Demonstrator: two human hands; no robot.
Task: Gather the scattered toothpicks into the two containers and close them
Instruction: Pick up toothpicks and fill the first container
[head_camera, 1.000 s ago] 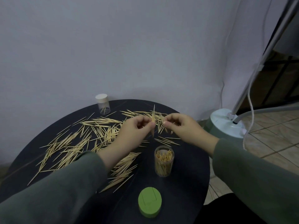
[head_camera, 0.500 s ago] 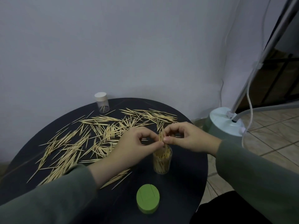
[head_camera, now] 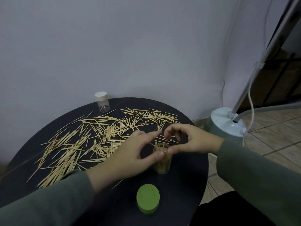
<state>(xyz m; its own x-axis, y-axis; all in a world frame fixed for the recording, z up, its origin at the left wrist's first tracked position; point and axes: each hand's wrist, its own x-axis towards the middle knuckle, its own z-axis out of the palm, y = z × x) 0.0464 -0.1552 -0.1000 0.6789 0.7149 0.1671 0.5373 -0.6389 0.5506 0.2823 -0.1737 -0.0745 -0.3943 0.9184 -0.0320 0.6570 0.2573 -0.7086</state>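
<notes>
table [head_camera: 187,185]: we see it fill lower-left frame
toothpicks [head_camera: 101,136]: spread across table, center-left
left hand [head_camera: 130,159]: fingers loose, holding nothing
right hand [head_camera: 190,141]: same, thumb at jar rim
jar [head_camera: 162,163]: center, part full
green lid [head_camera: 147,199]: bottom center

Left hand [head_camera: 130,154], right hand [head_camera: 189,141] spread.

I note loose toothpicks [head_camera: 104,136] strewn over the table's left and far side. An open clear jar [head_camera: 162,162] stands upright near the front right, packed with picks. Its green lid [head_camera: 147,199] lies nearer me, apart. A second, capped jar [head_camera: 102,102] stands at the far edge, almost empty
</notes>
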